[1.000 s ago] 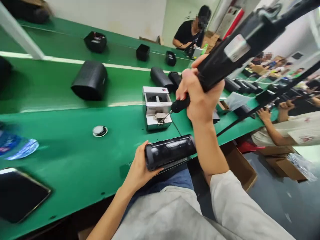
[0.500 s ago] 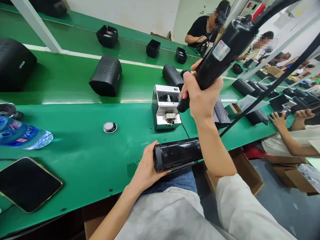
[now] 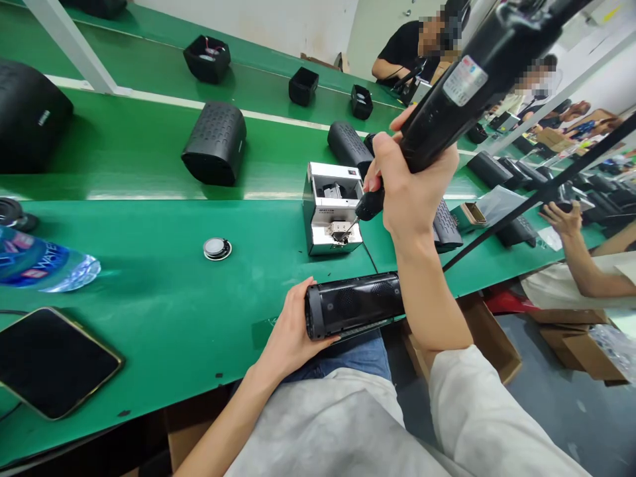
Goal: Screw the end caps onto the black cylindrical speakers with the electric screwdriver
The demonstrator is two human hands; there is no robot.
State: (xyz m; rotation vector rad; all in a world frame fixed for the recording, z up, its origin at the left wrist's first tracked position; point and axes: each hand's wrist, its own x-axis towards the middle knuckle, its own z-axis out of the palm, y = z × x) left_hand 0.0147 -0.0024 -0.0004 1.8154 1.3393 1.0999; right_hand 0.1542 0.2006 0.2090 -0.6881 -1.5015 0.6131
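Observation:
My left hand [image 3: 293, 324] grips the left end of a long black speaker housing [image 3: 358, 306] at the table's front edge. In my right hand [image 3: 415, 179] is a black electric screwdriver [image 3: 447, 99], held at a slant with its bit pointing down and left. The bit's tip meets the front outlet of a silver and green screw feeder [image 3: 334, 205]; whether a screw sits on it is too small to tell. My right forearm covers the housing's right end.
On the green table [image 3: 163, 291] are a small round silver part [image 3: 217, 249], a phone [image 3: 57, 363] and a water bottle [image 3: 44, 262]. Black speaker shells [image 3: 216, 142] stand on the strip behind. A co-worker's hand [image 3: 566, 215] is at the right. The screwdriver's cable [image 3: 541, 192] runs down diagonally.
The view has shifted slightly. The mechanism inside the feeder's top opening has turned. My right hand and the screwdriver appear a little farther right, with the bit still at the outlet. The co-worker's hand has risen.

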